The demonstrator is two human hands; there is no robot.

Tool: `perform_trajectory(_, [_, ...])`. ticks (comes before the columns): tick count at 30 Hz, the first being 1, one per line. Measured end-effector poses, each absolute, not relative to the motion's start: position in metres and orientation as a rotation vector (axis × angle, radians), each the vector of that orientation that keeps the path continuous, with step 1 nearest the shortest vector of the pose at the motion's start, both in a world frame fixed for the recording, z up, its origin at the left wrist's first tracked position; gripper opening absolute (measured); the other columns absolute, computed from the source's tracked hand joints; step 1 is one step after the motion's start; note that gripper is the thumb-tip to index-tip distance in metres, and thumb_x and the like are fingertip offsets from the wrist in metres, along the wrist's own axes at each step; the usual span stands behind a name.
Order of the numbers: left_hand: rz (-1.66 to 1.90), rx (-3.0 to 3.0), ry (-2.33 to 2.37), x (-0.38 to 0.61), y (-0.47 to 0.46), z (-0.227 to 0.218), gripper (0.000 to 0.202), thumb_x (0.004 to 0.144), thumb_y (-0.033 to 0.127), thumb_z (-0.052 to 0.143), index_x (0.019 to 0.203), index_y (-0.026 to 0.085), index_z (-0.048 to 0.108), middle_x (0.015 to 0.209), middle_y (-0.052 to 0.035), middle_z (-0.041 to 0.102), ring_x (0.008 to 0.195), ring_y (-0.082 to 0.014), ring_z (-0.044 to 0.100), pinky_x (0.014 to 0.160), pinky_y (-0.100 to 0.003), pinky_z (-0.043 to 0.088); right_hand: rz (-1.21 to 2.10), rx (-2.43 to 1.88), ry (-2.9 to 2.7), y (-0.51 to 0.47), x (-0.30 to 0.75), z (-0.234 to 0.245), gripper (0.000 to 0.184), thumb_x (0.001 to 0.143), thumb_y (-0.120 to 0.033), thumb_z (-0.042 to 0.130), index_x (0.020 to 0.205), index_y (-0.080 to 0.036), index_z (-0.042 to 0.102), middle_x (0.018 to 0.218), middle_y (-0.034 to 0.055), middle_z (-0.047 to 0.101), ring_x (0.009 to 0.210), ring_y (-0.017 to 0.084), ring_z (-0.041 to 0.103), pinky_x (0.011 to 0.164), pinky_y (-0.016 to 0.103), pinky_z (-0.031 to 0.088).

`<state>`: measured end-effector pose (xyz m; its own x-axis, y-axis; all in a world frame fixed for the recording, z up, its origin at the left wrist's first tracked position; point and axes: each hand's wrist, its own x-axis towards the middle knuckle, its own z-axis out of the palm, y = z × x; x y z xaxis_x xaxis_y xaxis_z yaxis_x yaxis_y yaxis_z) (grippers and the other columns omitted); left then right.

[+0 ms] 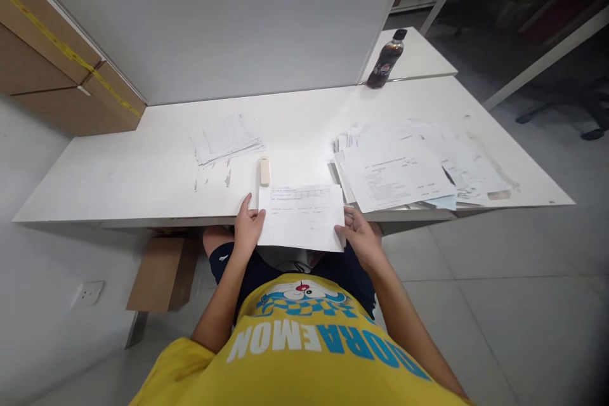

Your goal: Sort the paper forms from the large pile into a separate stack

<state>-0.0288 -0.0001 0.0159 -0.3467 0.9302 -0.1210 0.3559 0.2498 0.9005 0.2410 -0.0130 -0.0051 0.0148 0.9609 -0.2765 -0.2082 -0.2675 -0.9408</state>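
A small stack of printed white sheets [301,217] hangs partly over the near edge of the white table [143,165]. My left hand [247,228] grips its left edge, thumb on top. My right hand [360,236] pinches the lower right corner of the same stack. A white stapler [264,171] lies on the table just beyond the sheets' upper left corner.
A thin pile of papers [227,138] lies at mid-left of the table. A wide, messy spread of printed papers [409,168] covers the right side. A dark soda bottle [386,61] stands at the back right. Cardboard boxes [61,70] sit at the left, another box [162,273] under the table.
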Motion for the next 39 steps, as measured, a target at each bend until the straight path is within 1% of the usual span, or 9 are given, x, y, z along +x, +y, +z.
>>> perform_trajectory(7, [0.857,1.290,1.919,-0.031,0.008,0.031,0.060,0.088,0.026,0.057,0.145,0.014,0.043,0.079,-0.0024,0.071,0.081,-0.0212,0.067,0.079,-0.031,0.051,1.444,-1.315,-0.929,-0.003,0.241,-0.005,0.055,0.065,-0.033,0.071,0.115,-0.026,0.050,0.104,0.0064,0.072,0.101,0.025,0.066,0.088,0.040,0.050])
perform_trajectory(12, [0.754,1.589,2.046,-0.031,0.009,0.035,0.075,0.091,0.028,0.054,0.156,0.018,0.017,0.103,-0.0049,0.068,0.078,-0.0201,0.065,0.071,-0.031,0.048,1.371,-1.359,-0.887,0.004,0.237,-0.003,0.057,0.064,-0.029,0.066,0.118,-0.025,0.048,0.102,0.0061,0.071,0.098,0.025,0.065,0.087,0.039,0.050])
perform_trajectory(14, [0.661,1.739,2.083,-0.027,0.009,0.036,0.075,0.092,0.029,0.052,0.156,0.021,0.013,0.111,-0.0061,0.066,0.081,-0.0220,0.064,0.067,-0.031,0.047,1.334,-1.373,-0.869,0.006,0.237,-0.003,0.058,0.063,-0.028,0.064,0.118,-0.025,0.049,0.100,0.0061,0.070,0.097,0.025,0.065,0.086,0.038,0.050])
perform_trajectory(18, [0.460,1.914,2.177,-0.018,0.011,0.035,0.055,0.096,0.029,0.046,0.149,0.022,0.033,0.117,-0.0101,0.061,0.088,-0.0266,0.064,0.063,-0.033,0.046,1.256,-1.420,-0.917,0.005,0.238,-0.005,0.065,0.061,-0.025,0.060,0.125,-0.023,0.050,0.101,0.0061,0.068,0.097,0.025,0.063,0.085,0.037,0.049])
perform_trajectory(21, [0.399,1.919,2.245,-0.014,0.012,0.034,0.038,0.097,0.028,0.045,0.133,0.018,0.050,0.116,-0.0123,0.059,0.090,-0.0277,0.065,0.064,-0.034,0.048,1.214,-1.481,-0.985,0.001,0.239,-0.006,0.066,0.065,-0.026,0.060,0.131,-0.025,0.054,0.110,0.0075,0.066,0.102,0.025,0.061,0.086,0.038,0.049])
perform_trajectory(26, [0.387,1.948,2.243,-0.014,0.012,0.032,0.030,0.097,0.028,0.045,0.123,0.019,0.055,0.113,-0.0119,0.059,0.084,-0.0258,0.066,0.063,-0.034,0.050,1.181,-1.513,-1.026,-0.003,0.239,-0.013,0.051,0.071,-0.029,0.057,0.121,-0.023,0.066,0.123,0.0079,0.064,0.111,0.027,0.059,0.093,0.041,0.047])
perform_trajectory(29, [0.537,2.061,2.174,-0.018,0.017,0.029,0.036,0.097,0.027,0.042,0.131,0.018,0.052,0.124,-0.0145,0.058,0.100,-0.0278,0.064,0.071,-0.035,0.052,1.171,-1.509,-1.037,-0.001,0.239,-0.019,0.050,0.072,-0.029,0.057,0.121,-0.022,0.066,0.123,0.0078,0.066,0.112,0.027,0.059,0.098,0.043,0.046])
perform_trajectory(33, [0.677,2.338,1.949,-0.025,0.028,0.019,0.051,0.098,0.024,0.037,0.148,0.016,0.036,0.151,-0.0138,0.042,0.129,-0.0287,0.050,0.095,-0.040,0.047,1.145,-1.525,-1.087,0.002,0.241,-0.024,0.051,0.075,-0.029,0.055,0.124,-0.022,0.065,0.123,0.0088,0.066,0.113,0.028,0.060,0.100,0.046,0.046])
perform_trajectory(39, [0.699,2.325,1.994,-0.019,0.032,0.003,0.051,0.098,0.017,0.030,0.148,0.016,0.038,0.151,-0.0120,0.043,0.137,-0.0238,0.045,0.098,-0.040,0.042,1.001,-1.559,-1.346,0.001,0.245,-0.023,0.051,0.079,-0.031,0.053,0.129,-0.023,0.061,0.134,0.0097,0.060,0.125,0.030,0.054,0.108,0.049,0.042])
